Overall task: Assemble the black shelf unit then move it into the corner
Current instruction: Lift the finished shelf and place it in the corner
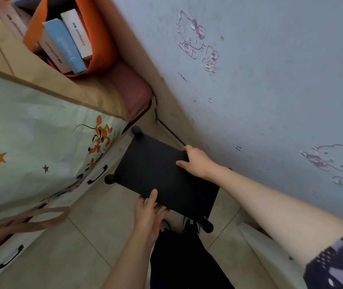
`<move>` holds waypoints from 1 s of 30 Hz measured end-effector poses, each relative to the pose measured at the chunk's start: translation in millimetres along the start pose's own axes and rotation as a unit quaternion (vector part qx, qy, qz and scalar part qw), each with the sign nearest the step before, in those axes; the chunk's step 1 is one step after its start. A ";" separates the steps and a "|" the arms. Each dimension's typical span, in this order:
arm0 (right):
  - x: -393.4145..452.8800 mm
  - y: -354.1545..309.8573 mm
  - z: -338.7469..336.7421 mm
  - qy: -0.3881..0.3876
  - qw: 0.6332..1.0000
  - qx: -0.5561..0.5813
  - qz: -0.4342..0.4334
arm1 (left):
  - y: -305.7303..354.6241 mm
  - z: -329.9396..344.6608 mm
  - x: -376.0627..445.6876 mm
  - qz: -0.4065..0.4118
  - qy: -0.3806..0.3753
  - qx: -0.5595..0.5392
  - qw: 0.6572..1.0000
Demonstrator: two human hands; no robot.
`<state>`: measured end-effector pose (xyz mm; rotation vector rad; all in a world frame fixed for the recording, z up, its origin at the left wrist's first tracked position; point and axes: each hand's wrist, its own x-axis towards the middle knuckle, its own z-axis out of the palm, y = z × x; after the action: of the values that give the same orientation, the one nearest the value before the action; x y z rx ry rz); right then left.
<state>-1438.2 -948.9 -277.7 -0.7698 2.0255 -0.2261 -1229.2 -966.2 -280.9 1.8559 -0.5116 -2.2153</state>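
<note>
Black shelf unit (162, 174) is being gripped at opposite edges by the left hand (148, 211) and right hand (195, 161), fingers curled on; she should be sliding it squarely toward the wall (270, 80), keeping it level.

Black shelf unit (162, 174) stands on tiled floor (78, 243) beside blue wall (270, 80). Left hand (148, 213) grips its near edge; right hand (196, 161) grips the far edge, thumb on top.

Shelf unit (166, 178) hemmed — wall (270, 80) right, printed bag (30, 132) left; floor gap behind, seemingly.
</note>
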 end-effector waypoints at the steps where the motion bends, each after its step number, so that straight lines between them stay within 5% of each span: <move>1: 1.0 0.9 -3.2 0.002 1.000 0.006 0.003 | 2.7 3.4 1.8 0.004 -0.001 0.006 1.000; 23: 54.7 -8.0 -69.2 0.105 0.993 0.037 0.040 | 93.9 79.8 63.2 0.057 -0.058 0.090 0.993; 30: 18.2 -3.9 -67.7 0.163 0.986 0.026 -0.021 | 101.9 79.0 68.0 0.052 -0.060 0.115 0.990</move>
<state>-1498.9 -972.3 -251.2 -0.7842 2.3008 -0.4526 -1325.8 -1074.9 -291.2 1.7589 -0.8990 -2.2888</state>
